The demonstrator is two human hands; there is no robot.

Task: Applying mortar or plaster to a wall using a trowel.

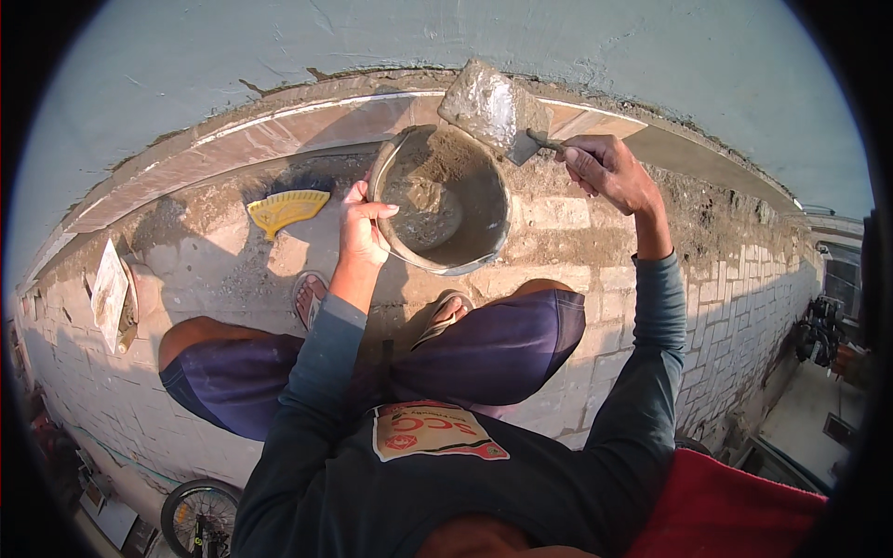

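Observation:
My left hand [365, 228] grips the left rim of a grey bucket [486, 228], thumb over the edge. The bucket is tilted so that its inside shows, with wet mortar [423, 200] smeared along the wall and bottom. In my right hand [609, 172] is the handle of a trowel [493, 107], fingers wrapped round it. The trowel's broad blade, coated with mortar, lies beyond the bucket's far right rim, over the strip at the foot of the wall. Whether blade and wall touch I cannot tell.
A grey-green plastered wall [558, 37] rises ahead, with a band of brownish tiles [279, 139] along its base. Left of the bucket lies a yellow brush head [286, 209]. A white flat board [110, 296] stands farther left. Paving bricks [721, 307] cover the ground; a bicycle wheel [200, 521] is behind me.

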